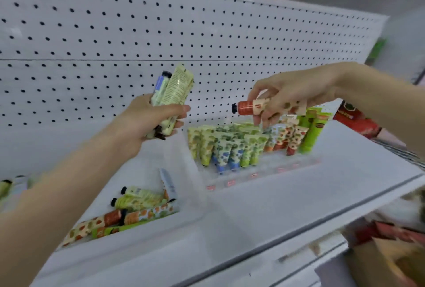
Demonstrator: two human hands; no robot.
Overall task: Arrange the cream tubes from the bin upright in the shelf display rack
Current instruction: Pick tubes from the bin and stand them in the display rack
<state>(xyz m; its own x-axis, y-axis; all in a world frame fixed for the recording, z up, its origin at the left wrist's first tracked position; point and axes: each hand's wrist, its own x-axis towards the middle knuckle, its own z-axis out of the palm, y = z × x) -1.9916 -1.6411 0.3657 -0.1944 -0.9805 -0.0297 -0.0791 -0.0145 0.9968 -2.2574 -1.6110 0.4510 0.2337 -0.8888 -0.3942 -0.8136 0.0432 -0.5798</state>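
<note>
The left hand (pixel 151 118) grips a bunch of cream tubes (pixel 174 88) up above the bin (pixel 188 194). The right hand (pixel 292 93) pinches one orange tube (pixel 249 106), held sideways, just over the display rack (pixel 264 171) — there many standing tubes (pixel 230 148) wait upright. More loose tubes (pixel 138 197) lie flat in the bin — left of the rack.

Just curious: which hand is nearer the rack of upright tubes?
Right. The right hand hovers just above the rack; the left hand is off to its left.
</note>
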